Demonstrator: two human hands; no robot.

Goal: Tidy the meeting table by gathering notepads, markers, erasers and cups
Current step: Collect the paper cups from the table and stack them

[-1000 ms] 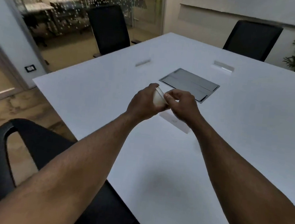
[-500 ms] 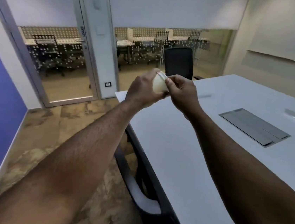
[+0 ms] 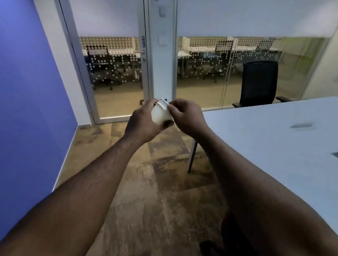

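- Two hands clamped on small white paper cup [image 3: 161, 116], held in air left of white meeting table [image 3: 277, 152].
- Left hand [image 3: 143, 122] wrapped around body; right hand [image 3: 186, 117] pinching rim.
- Probably light, thin, easily crushed; best gripped gently around the body.

The cup [image 3: 161, 115] sits between the left hand [image 3: 143, 122] and right hand [image 3: 186, 117], out over the floor [image 3: 157, 189], left of the table's [image 3: 277, 152] corner; a chair [image 3: 258, 83] stands behind the table's far edge
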